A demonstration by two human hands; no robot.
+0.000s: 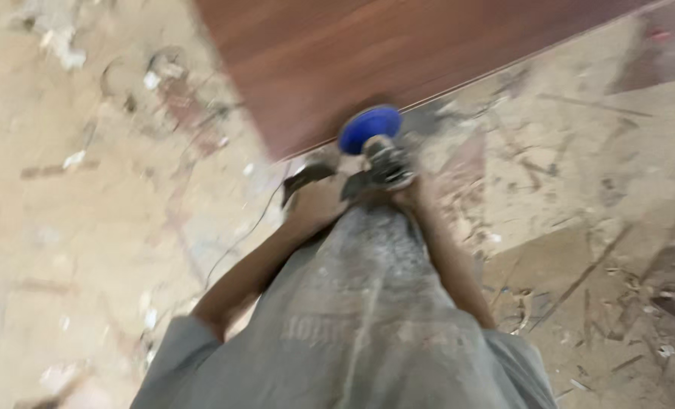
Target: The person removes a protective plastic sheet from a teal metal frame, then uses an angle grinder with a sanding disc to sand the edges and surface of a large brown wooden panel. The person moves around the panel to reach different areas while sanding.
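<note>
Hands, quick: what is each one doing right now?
Left hand: closed on the dark handle of the power tool with the blue disc.
Right hand: at the tool's body, but blur hides whether it grips.

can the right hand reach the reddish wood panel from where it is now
Probably yes. The right hand grips a power tool whose blue disc sits at the reddish wood panel's edge; nothing visibly lies between, though the picture is blurred.

No packages, labels, signs or screens show in this blurred view looking down.
</note>
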